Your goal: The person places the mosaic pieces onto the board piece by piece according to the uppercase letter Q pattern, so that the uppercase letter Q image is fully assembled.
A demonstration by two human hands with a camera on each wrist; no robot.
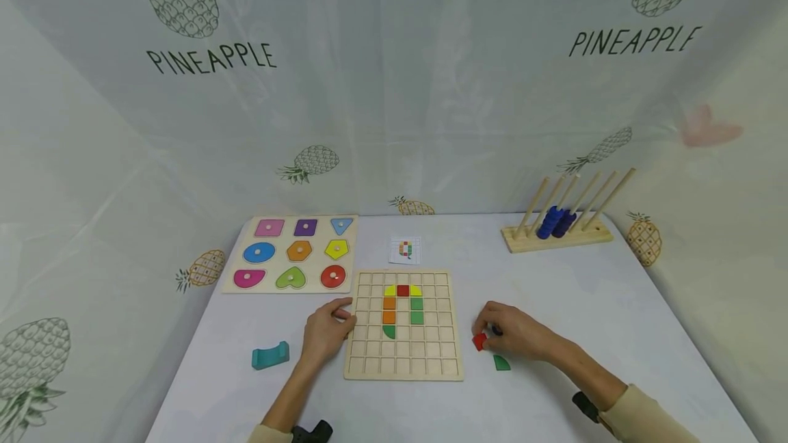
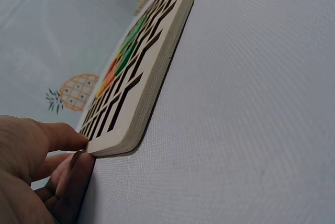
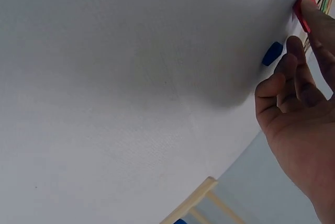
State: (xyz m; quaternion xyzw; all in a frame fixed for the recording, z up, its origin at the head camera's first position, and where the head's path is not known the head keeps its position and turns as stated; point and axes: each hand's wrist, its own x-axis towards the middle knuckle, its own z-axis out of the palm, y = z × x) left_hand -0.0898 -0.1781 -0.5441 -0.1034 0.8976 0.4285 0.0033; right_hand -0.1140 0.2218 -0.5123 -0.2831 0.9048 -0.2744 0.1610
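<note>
Flat on the table lies a wooden grid board (image 1: 404, 354) with red, yellow, orange and green pieces in its upper cells. The left hand (image 1: 328, 329) is at its left edge; in the left wrist view its fingertips (image 2: 78, 139) touch the board's corner. To the right of the board, the right hand (image 1: 514, 330) pinches a red square tile (image 1: 479, 342), its far fingers partly hidden. A green quarter-round tile (image 1: 501, 363) lies just below that hand. A dark blue piece (image 3: 272, 54) sits under its fingers in the right wrist view.
A shape puzzle board (image 1: 283, 234) stands back left, beside a small pattern card (image 1: 405, 250). At the back right is a wooden peg stand (image 1: 554, 241) with blue and purple beads on its pegs. A teal curved block (image 1: 270, 355) lies left of the left hand.
</note>
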